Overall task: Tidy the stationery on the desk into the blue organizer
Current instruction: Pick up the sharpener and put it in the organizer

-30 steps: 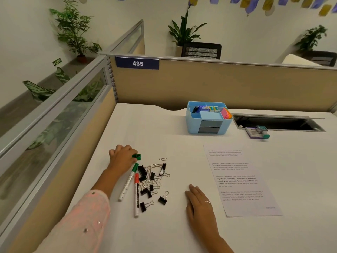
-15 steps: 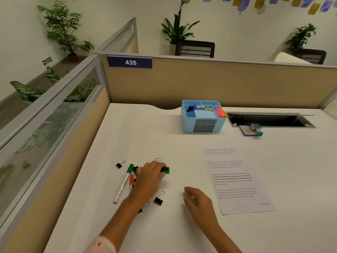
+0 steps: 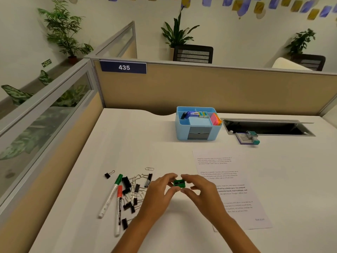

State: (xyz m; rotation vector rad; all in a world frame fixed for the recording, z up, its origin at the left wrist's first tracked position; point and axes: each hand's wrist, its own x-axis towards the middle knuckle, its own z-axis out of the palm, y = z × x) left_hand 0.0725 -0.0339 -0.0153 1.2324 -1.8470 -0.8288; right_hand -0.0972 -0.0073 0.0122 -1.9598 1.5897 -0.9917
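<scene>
- White cubicle desk (image 3: 138,143), walled by tan partitions on the far and left sides.
- Nearest, just above the desk: small green sharpener (image 3: 179,183) pinched between both hands, left hand (image 3: 160,193) on its left end, right hand (image 3: 199,190) on its right; thumbs below, fingertips on top. Narrow pinch grips, nothing else held. Likely a hand-over or a turn to settle the hold before the carry.
- Left of the hands: heap of black binder clips (image 3: 134,193) tangled together, with a green-capped marker (image 3: 110,195) and a red-capped marker (image 3: 118,209) lying side by side at the heap's left edge. One stray binder clip (image 3: 108,174) a little farther left, a paper clip (image 3: 149,168) just beyond the heap. All still to be put away.
- Right of the hands: printed sheet (image 3: 228,189) flat on the desk, partly under the right wrist.
- Between hands and organizer: bare desk, a straight open lane for the carry.
- Far centre: blue organizer (image 3: 182,132), top compartments already part filled with small items and bright sticky notes; drawers in front.
- Far right of it: small purple-and-teal item (image 3: 248,138) at the lip of a cable slot (image 3: 268,127), an open gap to stay clear of.
</scene>
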